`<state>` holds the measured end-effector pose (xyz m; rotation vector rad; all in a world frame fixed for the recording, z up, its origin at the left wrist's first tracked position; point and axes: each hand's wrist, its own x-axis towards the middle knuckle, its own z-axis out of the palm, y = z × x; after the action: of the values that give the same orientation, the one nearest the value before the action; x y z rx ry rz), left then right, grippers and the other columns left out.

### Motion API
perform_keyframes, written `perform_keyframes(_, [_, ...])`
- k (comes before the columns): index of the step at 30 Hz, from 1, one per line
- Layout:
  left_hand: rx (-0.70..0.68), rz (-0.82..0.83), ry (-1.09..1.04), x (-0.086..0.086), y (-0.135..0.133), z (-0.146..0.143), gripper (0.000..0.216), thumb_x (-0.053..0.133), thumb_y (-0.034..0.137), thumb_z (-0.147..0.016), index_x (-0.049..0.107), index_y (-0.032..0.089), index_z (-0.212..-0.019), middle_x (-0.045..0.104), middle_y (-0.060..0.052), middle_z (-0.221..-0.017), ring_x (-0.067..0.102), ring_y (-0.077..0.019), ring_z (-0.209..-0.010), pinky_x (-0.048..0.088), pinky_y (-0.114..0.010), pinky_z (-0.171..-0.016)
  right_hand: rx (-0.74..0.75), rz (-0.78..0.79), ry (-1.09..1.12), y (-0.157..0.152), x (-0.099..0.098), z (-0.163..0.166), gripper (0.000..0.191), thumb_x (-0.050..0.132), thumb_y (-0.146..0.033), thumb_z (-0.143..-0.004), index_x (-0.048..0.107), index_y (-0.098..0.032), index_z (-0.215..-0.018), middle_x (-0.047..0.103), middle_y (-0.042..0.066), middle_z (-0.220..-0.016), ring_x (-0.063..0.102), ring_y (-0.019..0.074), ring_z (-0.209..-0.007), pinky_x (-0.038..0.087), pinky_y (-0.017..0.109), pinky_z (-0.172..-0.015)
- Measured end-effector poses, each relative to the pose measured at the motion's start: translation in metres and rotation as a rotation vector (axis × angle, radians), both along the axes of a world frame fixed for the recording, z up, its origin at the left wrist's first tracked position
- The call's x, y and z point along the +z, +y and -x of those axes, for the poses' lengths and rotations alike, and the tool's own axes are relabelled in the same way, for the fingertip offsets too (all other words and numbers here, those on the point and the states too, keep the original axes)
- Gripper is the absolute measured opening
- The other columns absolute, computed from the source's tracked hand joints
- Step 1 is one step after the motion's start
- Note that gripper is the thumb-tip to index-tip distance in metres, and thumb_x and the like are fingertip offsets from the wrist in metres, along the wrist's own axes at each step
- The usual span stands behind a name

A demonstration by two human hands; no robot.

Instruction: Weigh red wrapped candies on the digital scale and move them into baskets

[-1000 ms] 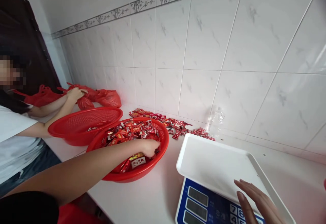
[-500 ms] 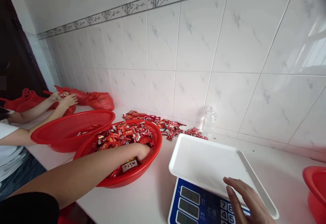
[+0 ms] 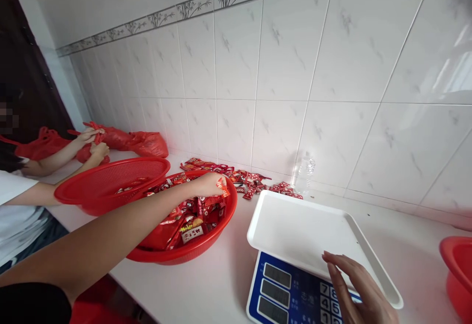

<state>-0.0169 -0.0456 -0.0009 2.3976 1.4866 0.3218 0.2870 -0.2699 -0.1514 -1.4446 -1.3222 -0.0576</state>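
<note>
My left hand is raised over the near red basket, closed round a handful of red-wrapped candies. More wrapped candies fill that basket below it. My right hand lies with its fingers stretched out on the front edge of the white tray, which sits on a blue-faced scale. Nothing is in the right hand.
A second red basket stands to the left, nearly bare. Loose candies lie along the tiled wall, beside a clear bottle. Another person's hands work at red bags far left. A red bowl sits at the right edge.
My left hand has lifted out of the candy basket with a handful of candies. The right hand has stayed on the tray's front edge.
</note>
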Motion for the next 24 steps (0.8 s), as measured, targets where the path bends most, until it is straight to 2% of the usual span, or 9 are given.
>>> perform_keyframes(3, [-0.049, 0.042, -0.129, 0.009, -0.004, -0.020, 0.021, 0.063, 0.027, -0.069, 0.062, 0.018, -0.088, 0.067, 0.001, -0.075, 0.060, -0.0145, -0.067, 0.042, -0.021, -0.056, 0.012, -0.023, 0.003, 0.001, 0.001, -0.001, 0.029, 0.050, -0.046, -0.089, 0.068, -0.025, -0.097, 0.068, 0.006, -0.100, 0.062, 0.0232, -0.097, 0.057, 0.031, -0.068])
perform_keyframes(5, [-0.109, 0.161, -0.260, 0.007, -0.013, -0.041, 0.026, 0.067, 0.029, -0.068, 0.060, 0.018, -0.091, 0.067, 0.000, -0.074, 0.062, -0.0151, -0.067, 0.044, -0.022, -0.056, 0.022, -0.037, 0.011, 0.002, 0.002, -0.001, 0.028, 0.051, -0.045, -0.089, 0.069, -0.025, -0.096, 0.068, 0.007, -0.098, 0.063, 0.0227, -0.095, 0.056, 0.028, -0.063])
perform_keyframes(8, [-0.183, 0.356, -0.383, -0.004, -0.029, -0.078, 0.031, 0.070, 0.025, -0.066, 0.058, 0.017, -0.094, 0.064, 0.001, -0.066, 0.062, -0.0150, -0.061, 0.045, -0.023, -0.054, 0.027, -0.034, 0.048, 0.001, 0.006, 0.001, 0.029, 0.051, -0.046, -0.088, 0.069, -0.024, -0.093, 0.068, 0.008, -0.097, 0.064, 0.0223, -0.092, 0.053, 0.024, -0.051])
perform_keyframes(10, [-0.248, 0.401, -0.390, -0.014, -0.040, -0.102, 0.039, 0.071, 0.026, -0.067, 0.057, 0.017, -0.101, 0.063, 0.001, -0.067, 0.062, -0.0151, -0.061, 0.046, -0.024, -0.055, 0.025, -0.012, 0.101, 0.001, 0.010, 0.004, 0.031, 0.051, -0.048, -0.088, 0.070, -0.024, -0.093, 0.068, 0.008, -0.098, 0.064, 0.0218, -0.092, 0.052, 0.022, -0.047])
perform_keyframes(13, [-0.357, 0.365, -0.358, -0.027, -0.049, -0.127, 0.059, 0.074, 0.036, -0.067, 0.051, 0.020, -0.120, 0.066, -0.005, -0.094, 0.065, -0.0183, -0.083, 0.049, -0.025, -0.065, 0.037, -0.010, 0.168, 0.000, 0.015, 0.008, 0.034, 0.050, -0.051, -0.088, 0.070, -0.023, -0.092, 0.068, 0.008, -0.097, 0.063, 0.0212, -0.091, 0.052, 0.020, -0.046])
perform_keyframes(15, [-0.391, 0.336, -0.330, -0.031, -0.047, -0.133, 0.065, 0.072, 0.040, -0.070, 0.047, 0.021, -0.128, 0.060, -0.010, -0.116, 0.063, -0.0205, -0.099, 0.050, -0.026, -0.073, 0.040, -0.022, 0.178, 0.001, 0.016, 0.009, 0.036, 0.050, -0.053, -0.087, 0.070, -0.022, -0.090, 0.068, 0.009, -0.095, 0.064, 0.0217, -0.090, 0.052, 0.021, -0.045])
perform_keyframes(19, [-0.345, 0.194, -0.220, -0.025, -0.019, -0.114, 0.051, 0.062, 0.037, -0.081, 0.050, 0.017, -0.125, 0.059, -0.012, -0.122, 0.062, -0.0182, -0.103, 0.048, -0.025, -0.081, 0.023, 0.011, 0.166, 0.001, 0.015, 0.006, 0.036, 0.050, -0.053, -0.087, 0.070, -0.023, -0.090, 0.068, 0.008, -0.097, 0.064, 0.0211, -0.091, 0.052, 0.020, -0.047])
perform_keyframes(21, [-0.254, 0.114, -0.124, -0.020, 0.001, -0.088, 0.041, 0.058, 0.035, -0.083, 0.054, 0.017, -0.119, 0.063, -0.010, -0.115, 0.062, -0.0177, -0.099, 0.048, -0.026, -0.082, 0.026, 0.010, 0.134, 0.000, 0.014, 0.003, 0.034, 0.051, -0.052, -0.087, 0.070, -0.024, -0.091, 0.068, 0.006, -0.096, 0.064, 0.0203, -0.091, 0.054, 0.021, -0.053])
perform_keyframes(24, [-0.120, 0.060, -0.010, -0.020, 0.023, -0.037, 0.037, 0.062, 0.032, -0.077, 0.059, 0.014, -0.109, 0.065, -0.012, -0.110, 0.061, -0.0239, -0.099, 0.046, -0.034, -0.087, 0.044, -0.010, 0.082, -0.002, 0.011, 0.002, 0.030, 0.052, -0.049, -0.086, 0.069, -0.025, -0.091, 0.068, 0.005, -0.095, 0.064, 0.0200, -0.089, 0.055, 0.026, -0.070])
